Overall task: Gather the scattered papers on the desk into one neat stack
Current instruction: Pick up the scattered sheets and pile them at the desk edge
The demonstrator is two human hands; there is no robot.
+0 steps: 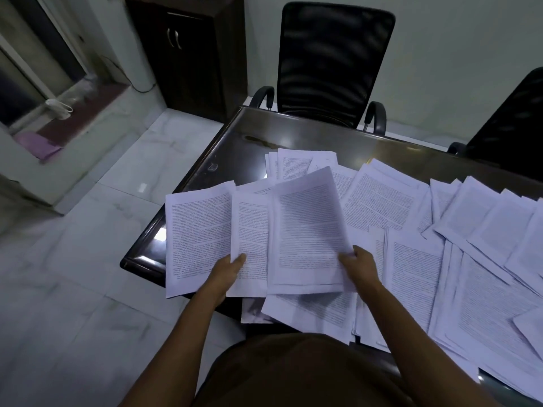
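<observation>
At the near left corner of the desk [249, 133], fanned printed sheets [202, 233] are held by the left hand [227, 270], with the thumb laid on top and the fingers hidden beneath. A thin bundle [308, 236] is pinched at its lower right edge by the right hand [360, 267] and seems lifted just clear of the desk. Scattered papers [484, 259] are spread in overlapping layers over the desk's right part. A black chair [332, 60] is seen beyond the desk's far edge.

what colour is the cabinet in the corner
The cabinet is dark brown, seen in the head view.
</observation>
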